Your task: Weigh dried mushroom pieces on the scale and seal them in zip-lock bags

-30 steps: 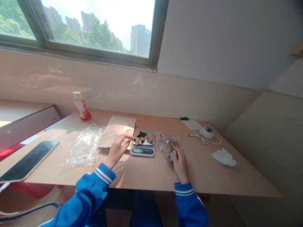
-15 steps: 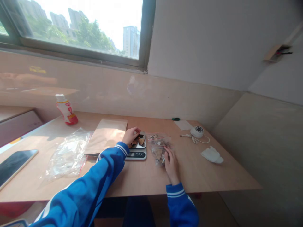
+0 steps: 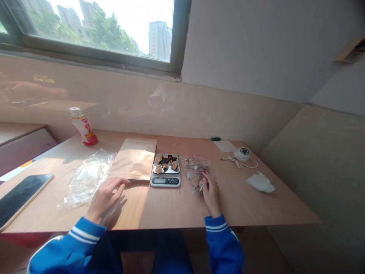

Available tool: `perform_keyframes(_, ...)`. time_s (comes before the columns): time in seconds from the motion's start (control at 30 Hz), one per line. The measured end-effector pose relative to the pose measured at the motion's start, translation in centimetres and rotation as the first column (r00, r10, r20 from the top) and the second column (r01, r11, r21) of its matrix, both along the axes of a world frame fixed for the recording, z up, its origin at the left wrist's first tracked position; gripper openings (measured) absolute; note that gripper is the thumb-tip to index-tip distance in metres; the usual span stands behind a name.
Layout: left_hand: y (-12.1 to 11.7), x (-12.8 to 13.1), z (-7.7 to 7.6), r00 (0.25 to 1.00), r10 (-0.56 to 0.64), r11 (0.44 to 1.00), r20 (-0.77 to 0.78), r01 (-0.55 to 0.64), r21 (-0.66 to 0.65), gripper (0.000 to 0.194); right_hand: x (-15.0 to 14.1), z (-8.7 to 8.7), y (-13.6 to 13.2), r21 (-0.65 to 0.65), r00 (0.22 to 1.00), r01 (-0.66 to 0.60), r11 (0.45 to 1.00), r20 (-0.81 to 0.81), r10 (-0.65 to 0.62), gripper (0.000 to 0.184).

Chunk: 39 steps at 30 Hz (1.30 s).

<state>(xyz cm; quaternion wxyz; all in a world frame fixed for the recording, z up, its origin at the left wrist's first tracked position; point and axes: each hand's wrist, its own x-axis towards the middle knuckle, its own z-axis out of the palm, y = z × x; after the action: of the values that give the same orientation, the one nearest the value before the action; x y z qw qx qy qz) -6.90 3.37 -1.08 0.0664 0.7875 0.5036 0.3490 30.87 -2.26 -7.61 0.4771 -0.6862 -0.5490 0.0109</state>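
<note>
Left hand (image 3: 105, 198) low on the desk (image 3: 236, 205), open, fingers loosely spread and pointing right, fingertips at the lower corner of a brown paper envelope (image 3: 134, 159), pinching nothing. Right hand (image 3: 211, 194) curled lightly over the right edge of a clear zip bag (image 3: 195, 177) packed with brown chunks; gripping or only resting, impossible to tell. Between the hands, a kitchen scale (image 3: 165, 181), display facing the hands, with a few brown and dark pieces (image 3: 165, 163) together on its metal tray. Just beyond the left hand, a crumpled clear plastic bag (image 3: 88, 180), right beside the envelope. Farther left of that hand, a black phone (image 3: 23, 199); ahead of it, an upright bottle (image 3: 84, 127) with a red base. Right of the right hand, a round white device (image 3: 242, 154) with a white cord (image 3: 230, 160), a paper slip (image 3: 225, 146), a small green tool (image 3: 215, 139) near the wall, and a crumpled white tissue (image 3: 260, 182).
</note>
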Motion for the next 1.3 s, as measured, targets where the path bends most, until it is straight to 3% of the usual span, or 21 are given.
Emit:
perform_keyframes(0.13,-0.7,-2.5,-1.6,0.993,0.090,0.994,-0.078,-0.094,-0.055,0.029,0.1,-0.1,0.0,0.009,1.000,0.001,1.000,0.012,-0.002,0.042)
perform_keyframes(0.43,1.8,-0.7,-5.1,0.956,-0.003,0.999,-0.292,0.014,0.037,0.045,-0.1,0.1,0.0,0.010,1.000,0.000,1.000,0.009,0.000,0.043)
perform_keyframes(0.57,2.3,0.1,-4.7,0.905,-0.026,0.999,-0.425,0.009,-0.044,0.044,-0.1,0.0,0.0,0.008,1.000,0.008,1.000,0.023,-0.008,0.042)
perform_keyframes(0.7,3.1,1.1,-3.7,0.845,0.015,0.985,-0.535,-0.105,-0.138,0.038,-0.1,0.0,0.0,0.010,1.000,0.014,1.000,0.016,-0.014,0.042)
perform_keyframes(0.93,3.7,1.8,-3.8,0.839,0.008,0.990,-0.544,-0.083,-0.113,0.037,0.0,-0.1,0.0,0.010,1.000,0.005,1.000,0.027,-0.005,0.042)
perform_keyframes(1.1,3.1,1.9,-3.9,0.817,0.088,0.988,-0.570,-0.144,-0.053,0.036,0.1,-0.2,0.0,0.017,1.000,0.005,1.000,0.025,-0.005,0.042)
perform_keyframes(1.3,3.2,1.1,-5.3,0.824,0.090,0.996,-0.560,-0.067,0.061,0.033,0.1,0.0,0.0,-0.002,1.000,0.005,1.000,0.024,-0.005,0.043)
